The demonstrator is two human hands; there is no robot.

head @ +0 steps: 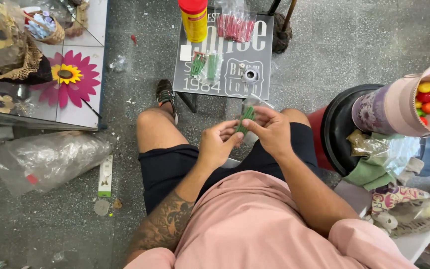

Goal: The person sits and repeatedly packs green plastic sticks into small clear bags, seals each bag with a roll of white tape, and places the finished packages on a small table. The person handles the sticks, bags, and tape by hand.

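I sit with both hands raised over my lap. My right hand (270, 130) pinches a small clear plastic bag of thin green sticks (246, 118) near its top. My left hand (218, 143) meets it from the left, fingertips touching the lower end of the same bundle. On the small dark table (265, 69) in front of me lie two more clear packets of green sticks (205, 65), a packet of red sticks (235, 26), a yellow bottle with a red cap (193, 19) and a small roll of tape (250, 75).
A pink cylindrical box (409, 107) holding coloured round pieces rests on a black stool (339, 129) at right, with bags beneath it. At left stand a glass table (83, 99) with a paper sunflower (66, 74), a crumpled plastic bag (46, 159) and a white strip (105, 175) on the floor.
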